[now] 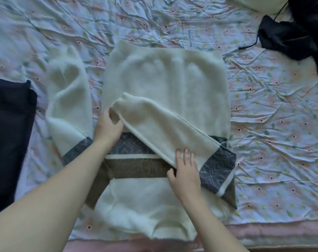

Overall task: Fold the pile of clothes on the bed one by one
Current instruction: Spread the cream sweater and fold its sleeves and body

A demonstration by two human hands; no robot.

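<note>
Folding one sleeve across the fluffy cream sweater with grey and brown bands, mid-bed, the left hand pinches its cuff and the right hand presses flat, while its other sleeve and dark clothes to its right await, a folded dark garment lying left.

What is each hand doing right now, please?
Left hand: grips the cuff of the sleeve folded across the sweater.
Right hand: open, fingers flat on that sleeve.

small printed lettering on the bedsheet — too blurred to read
</note>
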